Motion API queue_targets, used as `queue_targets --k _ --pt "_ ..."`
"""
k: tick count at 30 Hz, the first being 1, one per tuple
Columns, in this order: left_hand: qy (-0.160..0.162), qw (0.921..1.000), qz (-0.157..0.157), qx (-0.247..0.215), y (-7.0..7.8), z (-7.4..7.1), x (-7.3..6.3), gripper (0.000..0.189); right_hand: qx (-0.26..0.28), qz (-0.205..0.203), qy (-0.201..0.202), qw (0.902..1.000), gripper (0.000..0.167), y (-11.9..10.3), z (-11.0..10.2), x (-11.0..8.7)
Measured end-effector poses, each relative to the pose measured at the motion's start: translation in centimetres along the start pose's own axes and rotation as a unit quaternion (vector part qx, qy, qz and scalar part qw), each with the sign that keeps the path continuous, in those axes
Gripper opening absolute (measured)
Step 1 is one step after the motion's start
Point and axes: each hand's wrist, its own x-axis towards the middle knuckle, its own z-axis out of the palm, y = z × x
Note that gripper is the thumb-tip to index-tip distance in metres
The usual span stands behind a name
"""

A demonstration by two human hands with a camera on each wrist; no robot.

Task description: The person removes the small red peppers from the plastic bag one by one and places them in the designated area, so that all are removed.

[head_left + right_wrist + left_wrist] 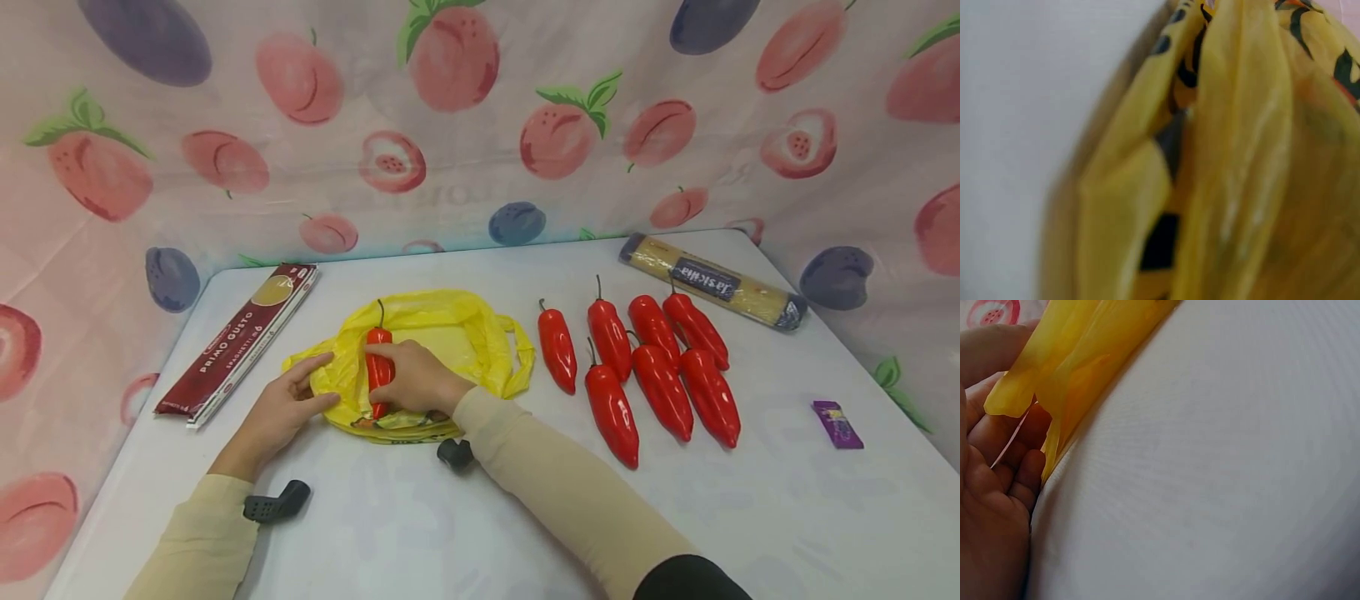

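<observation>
A yellow plastic bag (457,312) lies with its mouth spread wide on the white table. My right hand (416,375) reaches into it and grips a red chili pepper (379,336) with a dark stem, thumb and fingers on either side. In the right wrist view, folds of the yellow bag (1241,150) hide that hand and the pepper. At the bag's left edge, my left hand (281,408) holds the plastic; the left wrist view shows its fingers (1032,469) around the thin yellow film (1079,356).
Several red peppers (615,412) lie to the right of the bag. A dark red spaghetti packet (236,350) is at the left, and a clear pasta packet (712,281) at the back right. A small purple sachet (837,425) lies far right. Fruit-patterned cloth (465,167) hangs behind.
</observation>
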Motion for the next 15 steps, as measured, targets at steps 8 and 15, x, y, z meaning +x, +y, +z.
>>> queue_targets --k 8,15 --pt "0.001 1.0000 -0.002 -0.003 0.0 0.0 -0.1 0.076 0.012 0.011 0.012 0.9998 0.069 0.2 -0.7 -0.7" --pt "0.003 1.0000 -0.002 -0.009 0.0 0.0 -0.1 0.076 0.048 0.021 0.030 0.9981 0.070 0.5 -1.9 -1.3"
